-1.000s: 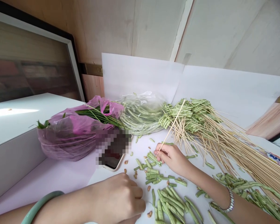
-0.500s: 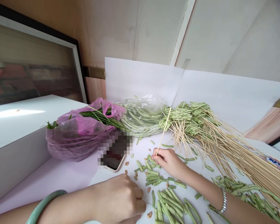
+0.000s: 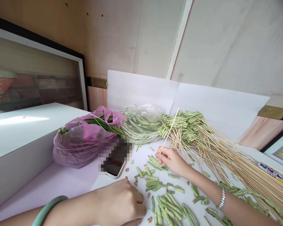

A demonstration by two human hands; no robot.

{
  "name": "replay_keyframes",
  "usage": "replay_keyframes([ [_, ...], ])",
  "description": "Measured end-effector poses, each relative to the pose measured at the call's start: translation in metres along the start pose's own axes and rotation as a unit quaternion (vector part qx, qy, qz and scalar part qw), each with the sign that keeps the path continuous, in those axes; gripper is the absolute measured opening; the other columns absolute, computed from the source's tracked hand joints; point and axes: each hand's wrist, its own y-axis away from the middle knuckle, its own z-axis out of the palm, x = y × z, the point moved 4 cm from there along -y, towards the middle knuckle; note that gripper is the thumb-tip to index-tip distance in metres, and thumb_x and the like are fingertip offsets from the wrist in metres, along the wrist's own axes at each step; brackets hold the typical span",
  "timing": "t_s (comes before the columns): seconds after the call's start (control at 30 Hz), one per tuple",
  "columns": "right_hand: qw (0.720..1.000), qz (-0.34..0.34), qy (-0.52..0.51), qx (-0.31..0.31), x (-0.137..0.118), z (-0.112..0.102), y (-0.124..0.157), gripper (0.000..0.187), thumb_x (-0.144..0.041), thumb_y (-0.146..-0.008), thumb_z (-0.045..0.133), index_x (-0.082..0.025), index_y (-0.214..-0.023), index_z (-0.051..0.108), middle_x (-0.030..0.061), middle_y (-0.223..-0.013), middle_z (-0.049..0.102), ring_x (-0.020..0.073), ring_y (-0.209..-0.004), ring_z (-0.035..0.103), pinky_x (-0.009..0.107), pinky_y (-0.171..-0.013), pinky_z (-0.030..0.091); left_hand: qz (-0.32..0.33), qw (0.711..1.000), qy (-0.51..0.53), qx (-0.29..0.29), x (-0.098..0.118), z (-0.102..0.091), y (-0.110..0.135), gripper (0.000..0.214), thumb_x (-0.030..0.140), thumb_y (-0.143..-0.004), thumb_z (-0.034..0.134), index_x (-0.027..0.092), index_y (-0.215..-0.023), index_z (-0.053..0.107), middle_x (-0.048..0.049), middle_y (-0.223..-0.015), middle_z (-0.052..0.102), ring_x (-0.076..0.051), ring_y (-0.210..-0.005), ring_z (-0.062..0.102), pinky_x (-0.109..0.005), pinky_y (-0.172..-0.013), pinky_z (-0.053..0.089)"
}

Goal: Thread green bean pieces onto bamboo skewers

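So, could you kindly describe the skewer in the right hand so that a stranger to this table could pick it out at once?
On the white table, find the big pile of skewers threaded with green beans. In front of it, the right hand pinches one skewer. Unlike the threaded ones beside it, it is bare and tilts up alone.

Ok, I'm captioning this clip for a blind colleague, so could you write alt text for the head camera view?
A right hand pinches a bamboo skewer near cut green beans on a white surface. The left hand, wearing a jade bangle, is curled beside them. Beyond lie skewered bean pieces and a clear bag of long beans.
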Motion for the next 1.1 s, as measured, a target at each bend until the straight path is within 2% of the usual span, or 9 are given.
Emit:
replay_keyframes([
  [0.17,1.000,0.012,0.014,-0.016,0.000,-0.005,0.001,0.029,-0.039,-0.088,0.050,-0.020,-0.067,0.050,-0.0008,-0.060,0.059,0.0114,-0.049,0.049,0.023,-0.050,0.038,0.001,1.000,0.004,0.014,0.000,0.000,0.000,0.023,0.024,-0.077,0.066,0.020,-0.064,0.046,0.0006,-0.063,0.058,-0.015,-0.054,0.054,-0.030,-0.044,0.037],
  [0.4,0.998,0.015,0.044,-0.038,0.007,-0.017,0.007,0.026,-0.033,-0.089,0.048,-0.020,-0.067,0.049,-0.0016,-0.058,0.058,0.0115,-0.048,0.048,0.023,-0.051,0.037,0.000,1.000,-0.004,-0.011,0.000,-0.001,-0.001,0.020,0.023,-0.077,0.065,0.019,-0.066,0.050,0.0010,-0.065,0.058,-0.013,-0.055,0.053,-0.030,-0.046,0.036],
  [1.1,0.995,-0.012,0.077,-0.057,0.009,-0.010,0.014,0.023,-0.026,-0.087,0.044,-0.020,-0.066,0.049,-0.0002,-0.060,0.058,0.0129,-0.054,0.049,0.024,-0.055,0.035,-0.005,1.000,0.002,-0.020,0.000,0.002,-0.001,0.017,0.024,-0.080,0.062,0.019,-0.067,0.052,0.0010,-0.066,0.057,-0.013,-0.055,0.051,-0.030,-0.048,0.036],
])
